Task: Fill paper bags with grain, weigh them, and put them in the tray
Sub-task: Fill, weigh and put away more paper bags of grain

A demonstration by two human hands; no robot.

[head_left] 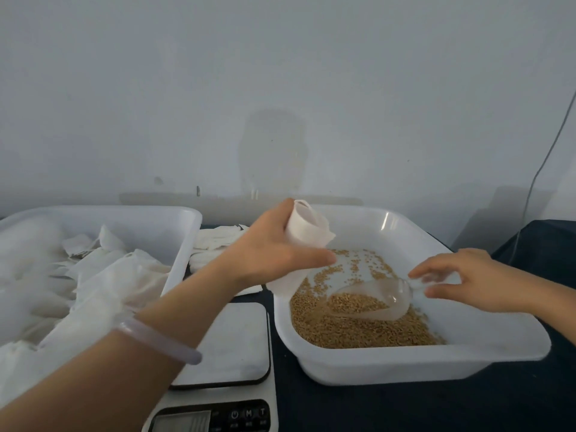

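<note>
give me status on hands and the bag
Left hand grips paper bag over grain tray rim. Right hand at scoop handle, grip unclear. Nothing blocking.

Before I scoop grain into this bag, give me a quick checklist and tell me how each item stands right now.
1. Paper bag gripped by the left hand, mouth open and facing up: ok.
2. Bag held over the left rim of the grain tray, so most spills should fall back in: ok.
3. Scoop loaded and lying in that tray: ok.
4. Right hand firmly gripping the scoop's handle: cannot tell; the fingers are at the handle but blurred.
5. Scale platform free for weighing: ok.
6. Scale display reading zero: cannot tell; it is too dim to read.
</note>
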